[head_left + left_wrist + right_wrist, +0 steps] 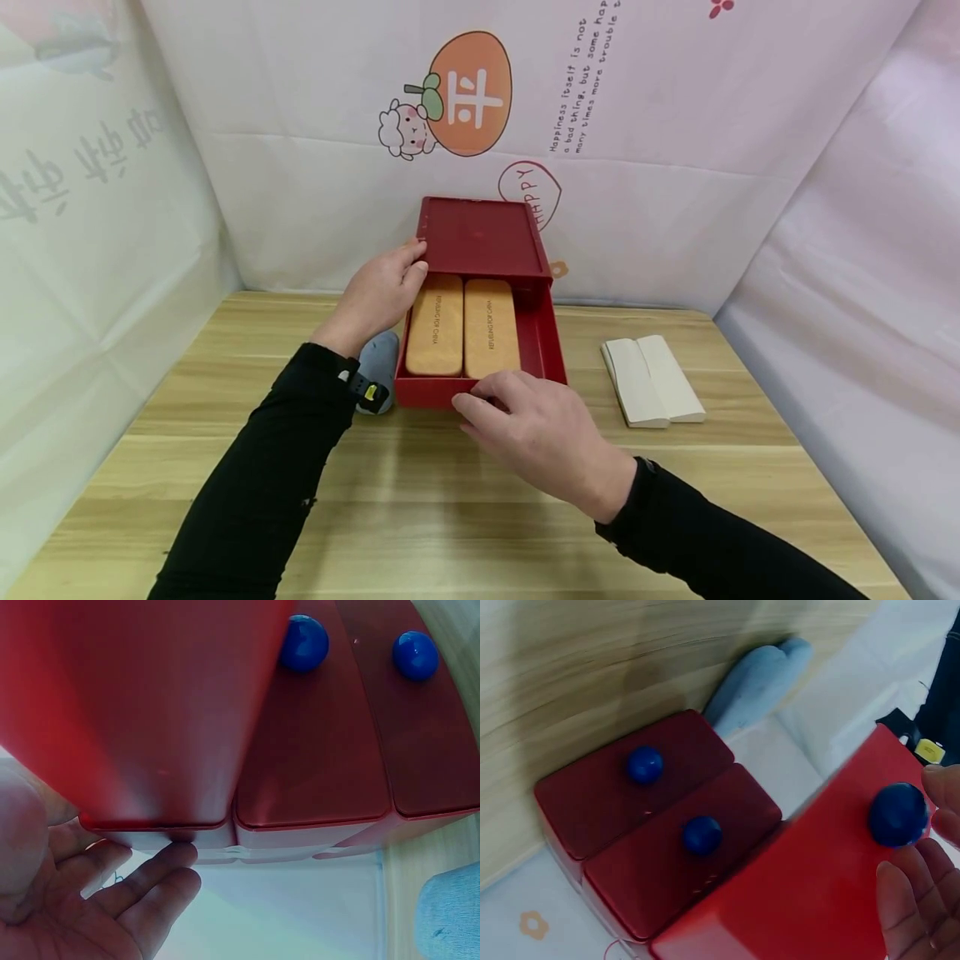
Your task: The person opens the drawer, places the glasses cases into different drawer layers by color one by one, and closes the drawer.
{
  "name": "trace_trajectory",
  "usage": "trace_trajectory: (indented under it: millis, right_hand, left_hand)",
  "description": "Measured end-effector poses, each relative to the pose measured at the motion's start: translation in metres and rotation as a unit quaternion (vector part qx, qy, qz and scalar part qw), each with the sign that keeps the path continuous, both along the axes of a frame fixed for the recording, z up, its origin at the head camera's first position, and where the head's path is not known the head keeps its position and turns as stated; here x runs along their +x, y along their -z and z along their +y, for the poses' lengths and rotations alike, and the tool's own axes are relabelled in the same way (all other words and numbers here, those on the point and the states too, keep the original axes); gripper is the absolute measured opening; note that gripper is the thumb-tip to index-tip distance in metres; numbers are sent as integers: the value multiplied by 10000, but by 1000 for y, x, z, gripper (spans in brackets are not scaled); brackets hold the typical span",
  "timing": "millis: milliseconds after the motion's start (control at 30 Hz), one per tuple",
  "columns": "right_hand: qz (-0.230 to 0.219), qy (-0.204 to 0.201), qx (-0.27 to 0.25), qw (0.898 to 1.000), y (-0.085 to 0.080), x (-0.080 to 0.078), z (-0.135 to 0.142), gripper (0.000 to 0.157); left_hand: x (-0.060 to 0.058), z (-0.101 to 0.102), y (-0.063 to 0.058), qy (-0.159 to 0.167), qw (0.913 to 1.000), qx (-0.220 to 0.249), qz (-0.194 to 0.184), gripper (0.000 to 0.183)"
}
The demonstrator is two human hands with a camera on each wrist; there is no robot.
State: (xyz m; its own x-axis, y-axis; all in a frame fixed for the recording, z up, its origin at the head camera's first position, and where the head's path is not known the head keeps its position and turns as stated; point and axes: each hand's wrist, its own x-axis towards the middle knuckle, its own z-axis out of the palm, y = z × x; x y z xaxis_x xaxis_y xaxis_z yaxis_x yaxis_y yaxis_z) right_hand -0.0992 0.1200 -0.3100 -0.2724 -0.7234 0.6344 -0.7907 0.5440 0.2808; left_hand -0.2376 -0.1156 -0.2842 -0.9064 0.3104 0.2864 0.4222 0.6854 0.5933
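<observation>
A red drawer unit (483,233) stands toward the back of the table, its top drawer (551,342) pulled out. Two tan rounded cases (435,333) with printed lettering lie side by side in that drawer, leaving a gap at its right. My left hand (382,287) rests against the unit's upper left edge, fingers stretched along its side. At the drawer's front, my right hand (543,433) pinches a blue knob (898,814) between thumb and fingers. Below, two shut drawers (682,855) carry blue knobs of their own.
Left of the drawer unit, partly hidden by my left wrist, lies a blue-grey, fabric-like rounded object (378,367). An open book with blank pages (651,382) lies to the right on the wooden table (420,517). Printed white cloth (315,192) hangs behind and at both sides.
</observation>
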Motion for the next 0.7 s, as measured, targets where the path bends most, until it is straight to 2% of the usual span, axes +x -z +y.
trace_trajectory:
  millis: [167, 467, 700]
  right_hand:
    - [306, 110, 188, 9993, 8, -2, 2, 26]
    - [216, 259, 341, 9989, 11, -1, 4, 32]
    - [291, 188, 248, 9991, 12, -4, 5, 27]
  left_hand:
    - [1, 0, 0, 19, 10000, 26, -36, 56]
    - [0, 0, 0, 15, 10000, 25, 9, 56]
    - [-1, 0, 1, -12, 10000, 4, 32, 56]
